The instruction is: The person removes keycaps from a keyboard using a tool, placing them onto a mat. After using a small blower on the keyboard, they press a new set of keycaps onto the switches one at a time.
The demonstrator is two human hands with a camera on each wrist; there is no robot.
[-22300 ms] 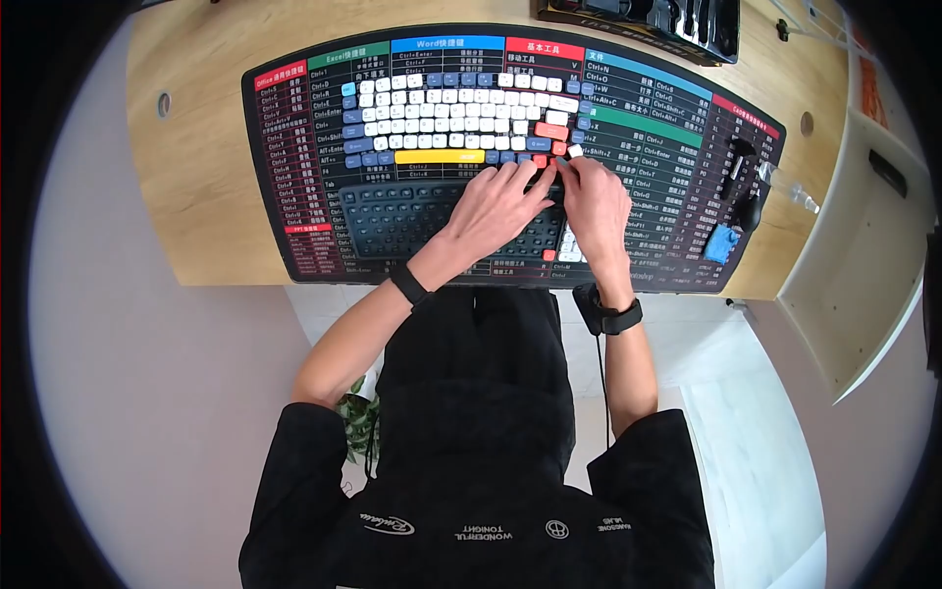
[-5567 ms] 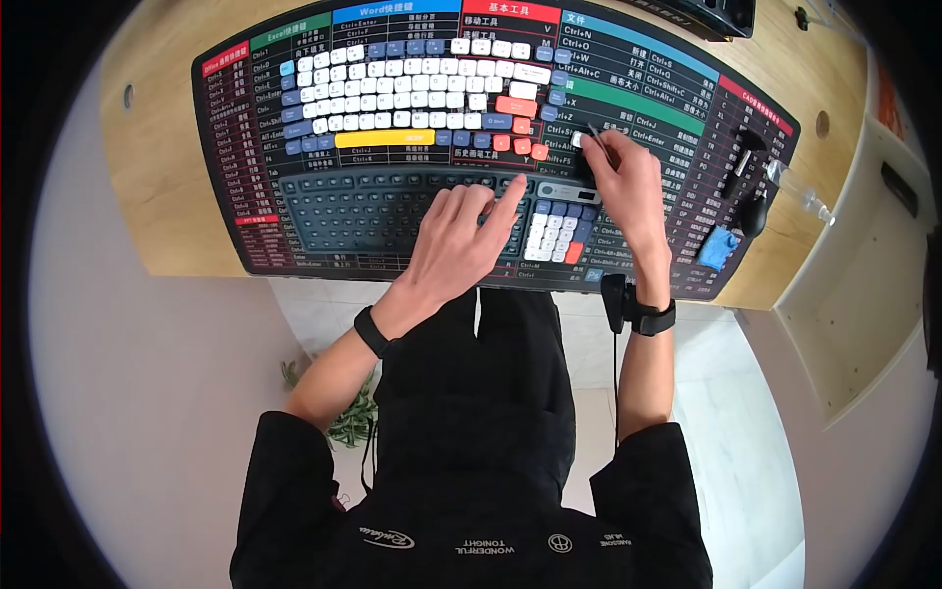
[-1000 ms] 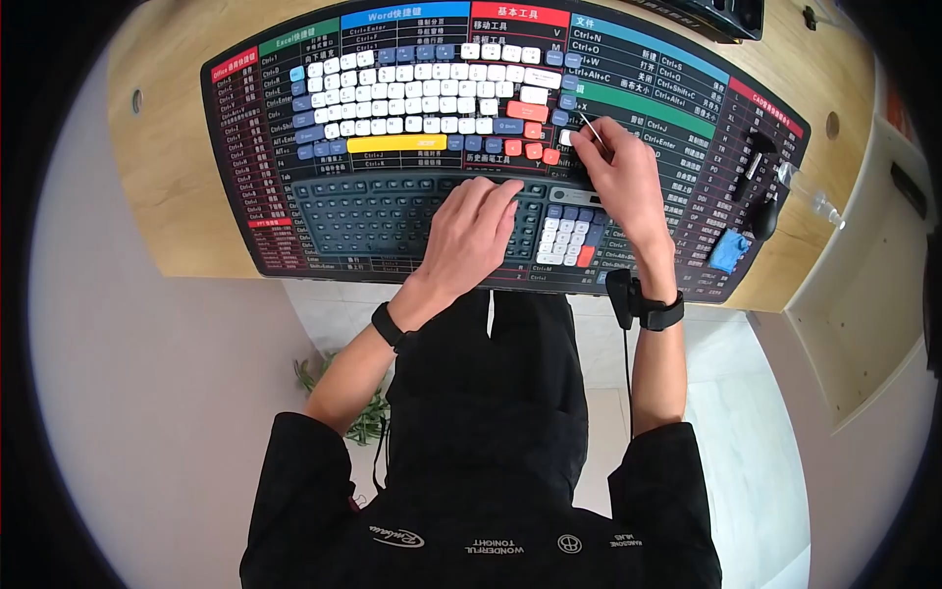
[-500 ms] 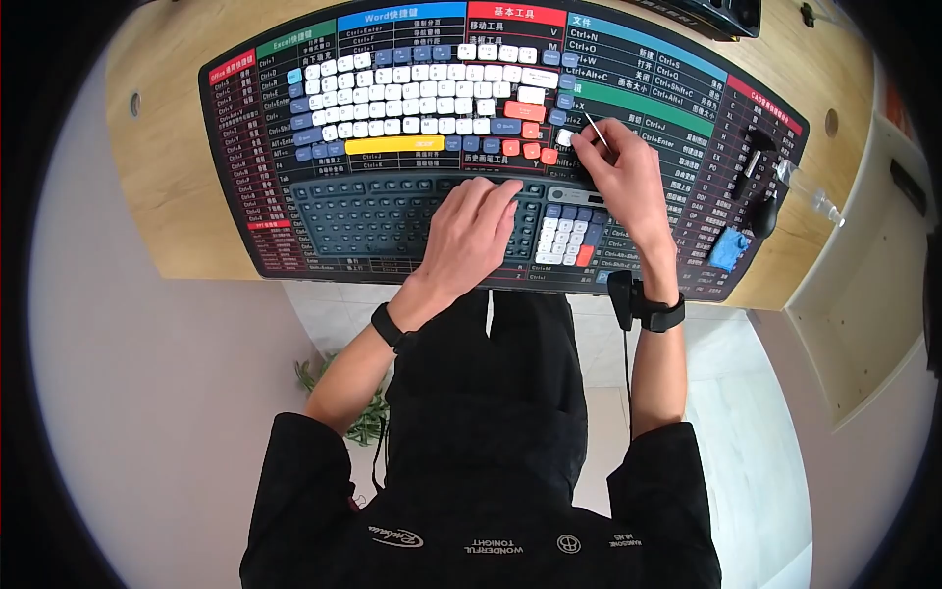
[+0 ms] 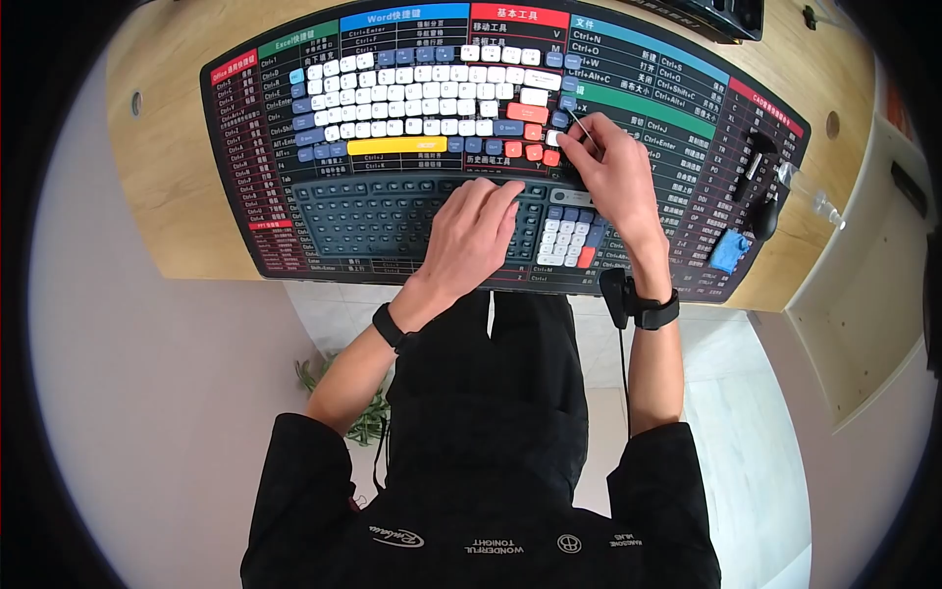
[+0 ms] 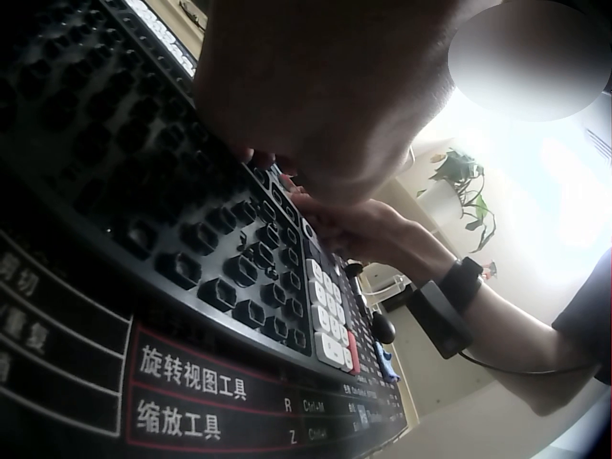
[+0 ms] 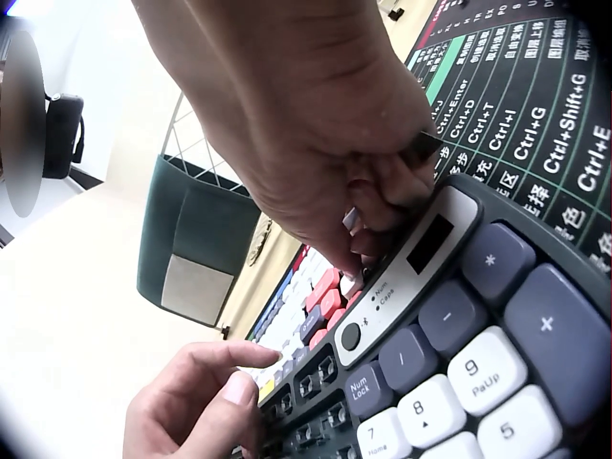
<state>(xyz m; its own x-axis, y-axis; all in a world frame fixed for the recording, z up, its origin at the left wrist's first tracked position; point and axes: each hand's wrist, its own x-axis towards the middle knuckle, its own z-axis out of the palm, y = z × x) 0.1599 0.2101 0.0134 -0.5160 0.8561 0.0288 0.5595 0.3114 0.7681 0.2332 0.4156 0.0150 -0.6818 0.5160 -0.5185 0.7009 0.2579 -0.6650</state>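
In the head view a white keycap (image 5: 553,139) is at the thumb and fingertips of my right hand (image 5: 618,172), which pinches it beside several red keycaps (image 5: 533,152). A thin, shiny metal strip (image 5: 579,120) sticks out from the same hand; most of it is hidden. My left hand (image 5: 471,236) rests, fingers loosely bent, over the right part of a dark keyboard (image 5: 363,221) whose main keys have no caps. Its number pad (image 5: 564,240) carries white, blue-grey and red caps. In the right wrist view the left hand's index finger (image 7: 234,356) reaches over the bare switches.
Rows of loose white keycaps (image 5: 412,93) and a yellow space bar (image 5: 397,146) lie behind the keyboard on a printed desk mat (image 5: 667,211). A blue cloth (image 5: 728,250), a black bulb blower (image 5: 764,218) and a clear bottle (image 5: 810,196) lie at right. An open drawer (image 5: 854,334) juts out nearby.
Both hands were together at the red keycaps at first; they have since parted. Over the last half second my right hand has shifted slightly left with the white keycap. The left hand stays put.
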